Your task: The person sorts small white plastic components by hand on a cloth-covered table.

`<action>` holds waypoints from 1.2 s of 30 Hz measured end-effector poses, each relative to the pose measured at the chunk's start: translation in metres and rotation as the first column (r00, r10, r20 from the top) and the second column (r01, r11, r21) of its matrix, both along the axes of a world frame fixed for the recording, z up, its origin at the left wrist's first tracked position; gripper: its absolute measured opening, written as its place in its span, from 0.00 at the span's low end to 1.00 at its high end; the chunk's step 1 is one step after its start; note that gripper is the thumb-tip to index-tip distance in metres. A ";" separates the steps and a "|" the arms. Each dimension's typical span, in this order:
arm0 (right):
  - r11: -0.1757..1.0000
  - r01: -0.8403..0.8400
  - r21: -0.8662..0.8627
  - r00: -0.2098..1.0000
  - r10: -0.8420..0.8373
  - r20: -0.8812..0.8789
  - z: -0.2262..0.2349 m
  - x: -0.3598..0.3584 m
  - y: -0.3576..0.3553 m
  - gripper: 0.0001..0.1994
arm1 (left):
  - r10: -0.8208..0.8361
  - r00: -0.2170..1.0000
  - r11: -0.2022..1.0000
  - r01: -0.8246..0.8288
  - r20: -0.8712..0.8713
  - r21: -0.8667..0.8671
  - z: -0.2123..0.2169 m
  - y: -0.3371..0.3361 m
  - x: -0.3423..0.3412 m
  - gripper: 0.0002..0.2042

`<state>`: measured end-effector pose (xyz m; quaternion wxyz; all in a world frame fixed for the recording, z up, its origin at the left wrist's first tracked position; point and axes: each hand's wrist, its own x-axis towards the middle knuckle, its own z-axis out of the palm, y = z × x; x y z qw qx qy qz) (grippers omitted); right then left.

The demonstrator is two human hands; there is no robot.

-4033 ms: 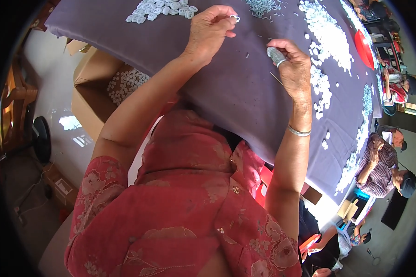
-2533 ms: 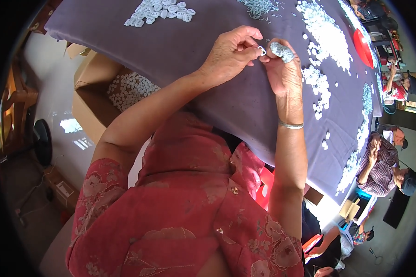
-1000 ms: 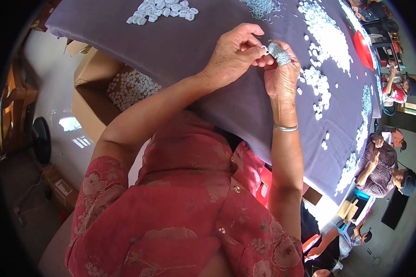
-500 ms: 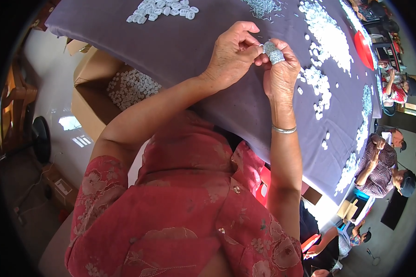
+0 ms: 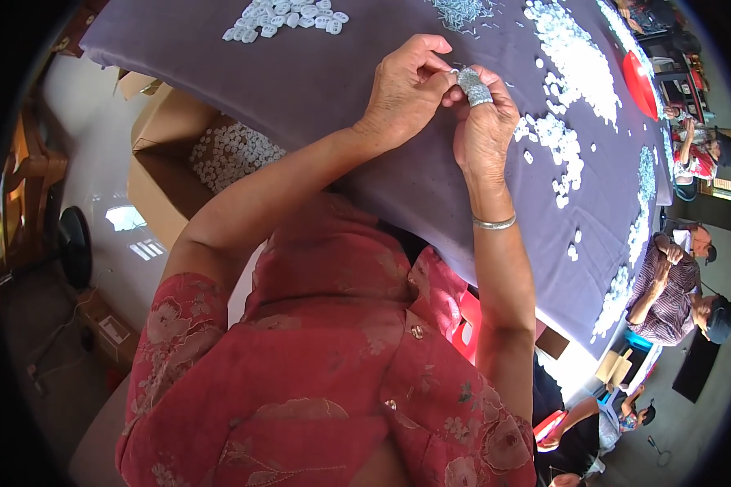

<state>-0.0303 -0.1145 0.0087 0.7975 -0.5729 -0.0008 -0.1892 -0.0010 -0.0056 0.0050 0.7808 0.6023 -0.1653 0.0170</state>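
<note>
My left hand [image 5: 406,93] pinches a small white piece [image 5: 454,74] between thumb and fingertips; its exact shape is too small to tell. My right hand [image 5: 487,134] meets it there, fingers curled against the same spot. A grey, speckled wrap [image 5: 474,86] covers the right thumb. Both hands are raised over the edge of a purple-grey cloth-covered table [image 5: 300,89]. Beyond them lie a heap of thin silvery nail-like pins [image 5: 460,14] and a pile of white plastic pieces [image 5: 284,18].
More white pieces [image 5: 577,73] spread across the table's right side, near a red dish [image 5: 640,85]. An open cardboard box [image 5: 158,154] of white pieces stands below the table's left edge. Several other people sit at the right, among them a person in a striped shirt [image 5: 662,300].
Both hands have shifted slightly up and left, staying together. The right hand has turned a little, with its wrapped thumb now more upright.
</note>
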 end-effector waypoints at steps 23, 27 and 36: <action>0.999 -0.012 0.034 1.000 0.011 0.014 0.004 -0.002 0.001 0.09 | -0.125 0.992 0.991 0.125 0.007 -0.052 -0.001 0.005 0.000 0.08; 0.999 -0.023 0.022 0.999 0.023 0.028 0.005 -0.002 0.000 0.09 | -0.123 0.992 0.992 0.124 0.028 -0.035 -0.001 0.005 0.000 0.08; 0.969 0.095 -0.230 0.995 -0.083 0.061 0.004 -0.002 -0.001 0.07 | -0.092 0.994 0.995 0.094 0.055 -0.027 -0.002 0.003 0.001 0.06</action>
